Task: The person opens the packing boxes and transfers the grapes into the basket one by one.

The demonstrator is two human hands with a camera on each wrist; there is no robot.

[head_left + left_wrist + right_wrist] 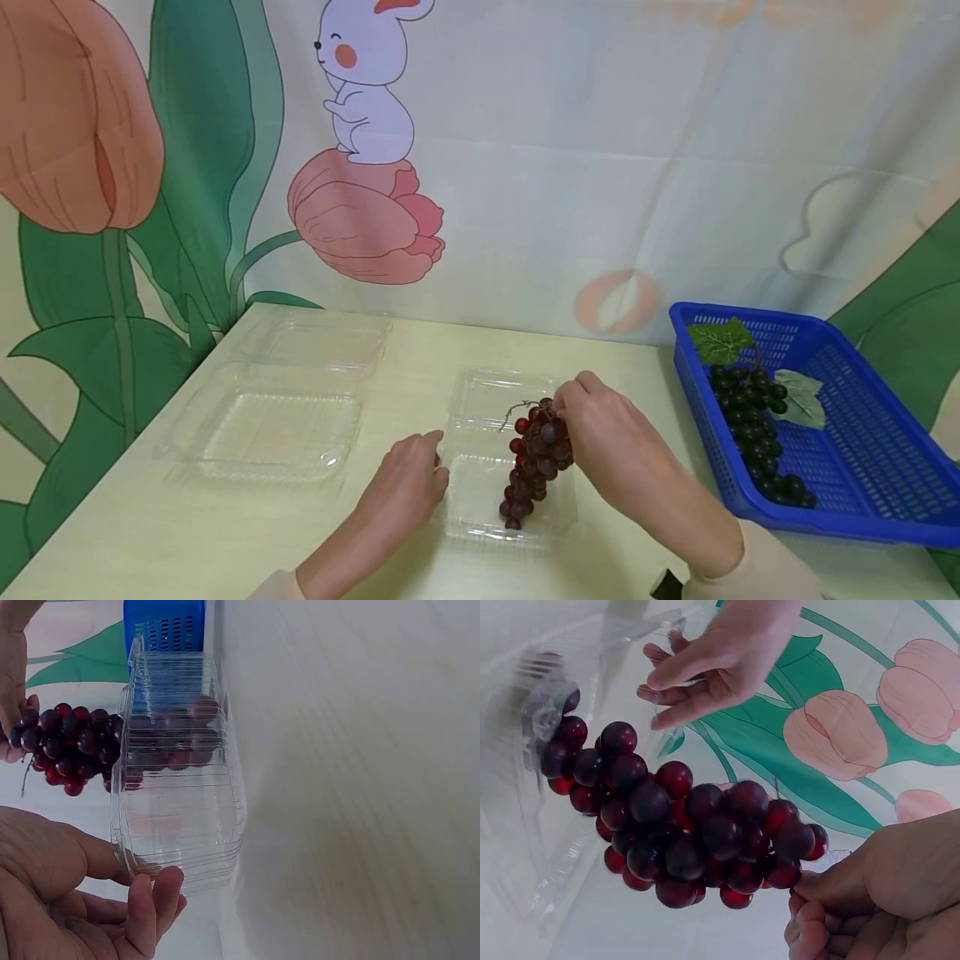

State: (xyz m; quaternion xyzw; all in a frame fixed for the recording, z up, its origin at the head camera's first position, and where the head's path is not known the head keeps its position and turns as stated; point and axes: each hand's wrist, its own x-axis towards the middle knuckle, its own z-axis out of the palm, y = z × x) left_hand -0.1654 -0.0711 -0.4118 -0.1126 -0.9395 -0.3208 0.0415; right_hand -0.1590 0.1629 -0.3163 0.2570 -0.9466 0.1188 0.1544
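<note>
My right hand (611, 446) pinches the stem end of a bunch of dark red grapes (538, 458). The bunch hangs slantwise, its lower tip inside an opened clear plastic clamshell box (467, 508). In the left wrist view, the lower grapes show through the box's ribbed wall (180, 817), while the upper ones stand above the rim. At the box's left side is my left hand (405, 479), its fingers loosely bent and spread near the rim. Seen from the right wrist, those fingers (676, 712) are apart from the grapes.
A larger clear clamshell box (187, 433) lies opened on the left of the table. On the right stands a blue mesh basket (877, 425) holding a bunch of black grapes (753, 437) with leaves. A small dark object (666, 585) lies by the right sleeve. A printed curtain (525, 208) hangs behind.
</note>
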